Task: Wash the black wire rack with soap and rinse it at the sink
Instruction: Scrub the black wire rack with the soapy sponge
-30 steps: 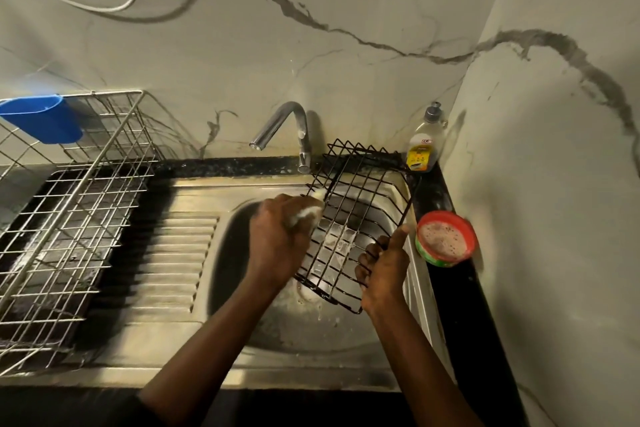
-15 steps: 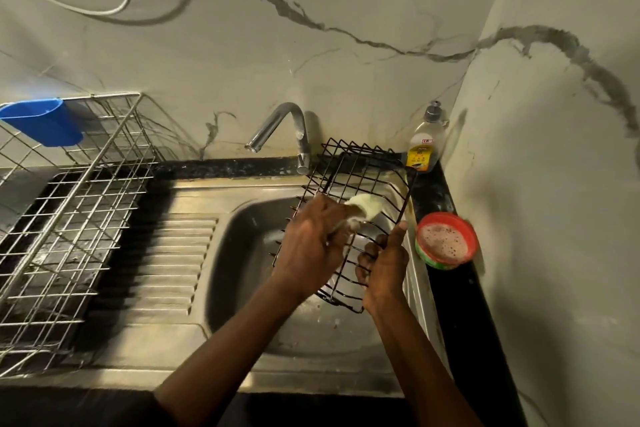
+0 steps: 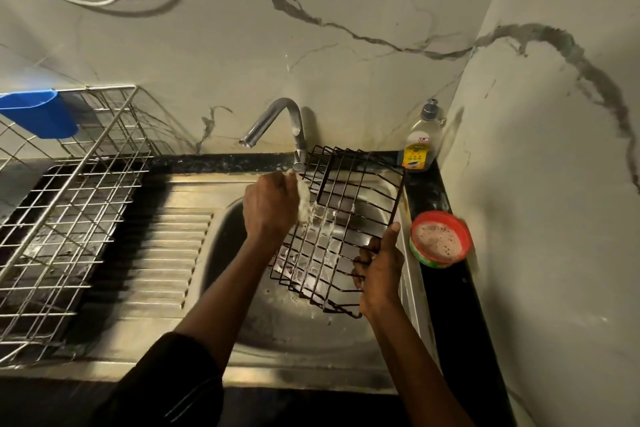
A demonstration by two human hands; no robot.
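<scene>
While the right grip (image 3: 381,267) clasps the near right edge of the black wire rack (image 3: 343,225), held tilted over the sink (image 3: 225,236) basin, the left grip (image 3: 270,208) clutches a soapy white pad (image 3: 303,204) against its far left wires. Wet suds glisten on the mesh, just near of the tap (image 3: 277,114).

Black wire rack (image 3: 349,218) — wet, glossy metal, steel sink (image 3: 194,291) — brushed, dull sheen

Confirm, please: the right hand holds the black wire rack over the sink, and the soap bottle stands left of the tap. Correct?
No: the head view shows the soap bottle standing right of the tap, not left. The rest holds.
</scene>
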